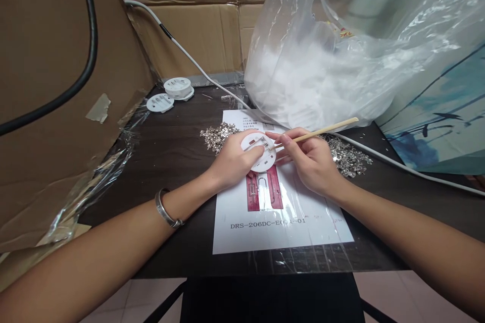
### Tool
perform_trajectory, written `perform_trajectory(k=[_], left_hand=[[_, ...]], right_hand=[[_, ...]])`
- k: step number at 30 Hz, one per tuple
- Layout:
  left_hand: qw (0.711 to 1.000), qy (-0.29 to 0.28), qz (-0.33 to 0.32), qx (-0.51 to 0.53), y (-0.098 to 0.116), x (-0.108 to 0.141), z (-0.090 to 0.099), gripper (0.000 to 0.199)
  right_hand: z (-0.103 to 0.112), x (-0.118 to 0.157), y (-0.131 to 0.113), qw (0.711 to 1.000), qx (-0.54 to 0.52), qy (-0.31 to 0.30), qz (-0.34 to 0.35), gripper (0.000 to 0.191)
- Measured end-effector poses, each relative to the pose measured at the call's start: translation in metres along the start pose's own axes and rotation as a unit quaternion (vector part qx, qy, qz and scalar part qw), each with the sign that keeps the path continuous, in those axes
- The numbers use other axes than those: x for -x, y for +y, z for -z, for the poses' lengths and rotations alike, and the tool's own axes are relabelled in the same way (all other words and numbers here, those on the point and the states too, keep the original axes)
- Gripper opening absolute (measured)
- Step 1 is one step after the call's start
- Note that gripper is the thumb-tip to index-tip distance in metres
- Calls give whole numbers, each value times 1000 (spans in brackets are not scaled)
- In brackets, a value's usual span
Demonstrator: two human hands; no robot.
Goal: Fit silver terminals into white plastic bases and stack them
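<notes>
My left hand (237, 160) grips a round white plastic disc (266, 160) by its left side, the thumb lying across its face. Small metal pieces show in slots on the disc. In my right hand (312, 161) is a thin wooden stick (326, 129), its tip against the right part of the disc near the left thumb. Beneath both hands lies a printed sheet (242, 237) with a red picture. One pile of small metal parts (217, 137) is beyond my left hand, and another pile (348, 156) is right of my right hand.
Several white discs (177, 86) sit at the back left. A large clear plastic bag (318, 81) of white parts stands behind the sheet. A white cable (197, 66) crosses behind the work area, and a black cable (92, 35) hangs at the upper left. Cardboard (197, 35) forms the back wall.
</notes>
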State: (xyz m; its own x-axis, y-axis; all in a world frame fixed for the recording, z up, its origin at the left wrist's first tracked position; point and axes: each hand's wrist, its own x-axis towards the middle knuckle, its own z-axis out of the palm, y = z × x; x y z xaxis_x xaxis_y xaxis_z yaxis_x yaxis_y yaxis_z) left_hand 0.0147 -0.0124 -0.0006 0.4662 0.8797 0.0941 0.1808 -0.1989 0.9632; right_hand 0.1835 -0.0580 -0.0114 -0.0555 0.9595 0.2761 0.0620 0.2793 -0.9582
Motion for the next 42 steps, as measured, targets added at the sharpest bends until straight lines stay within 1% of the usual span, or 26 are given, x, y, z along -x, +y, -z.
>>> perform_trajectory(k=[6,10,12,18,22,27,33,37,42], left_hand=[[1000,-14,-2,-4,2,1,1,23],[1000,-12,2,-10,3,0,1,23],[1000,-7,-2,-15,3,0,0,21],[1000,-6,1,-4,1,0,0,21],[1000,-7,-3,-2,-1,1,0,21],[1000,-13,-7,-5,1,1,1,22],[1000,-9,-10,-22,3,1,-1,22],[1000,-7,-16,-23,2,1,-2,21],[1000,-2,-4,-29,2,0,-3,21]], right_hand=[[0,0,-2,999,32,27,22,26],[0,-2,-3,997,65,29,30,39],[-1,-2,-4,996,72,32,36,42],[-1,-2,-3,997,66,32,26,33],[-1,-1,-3,997,62,29,32,37],[0,0,-2,999,32,23,27,27],[0,0,-2,998,48,19,39,33],[0,-1,-3,996,79,17,41,39],[-1,-1,-5,993,110,25,42,36]])
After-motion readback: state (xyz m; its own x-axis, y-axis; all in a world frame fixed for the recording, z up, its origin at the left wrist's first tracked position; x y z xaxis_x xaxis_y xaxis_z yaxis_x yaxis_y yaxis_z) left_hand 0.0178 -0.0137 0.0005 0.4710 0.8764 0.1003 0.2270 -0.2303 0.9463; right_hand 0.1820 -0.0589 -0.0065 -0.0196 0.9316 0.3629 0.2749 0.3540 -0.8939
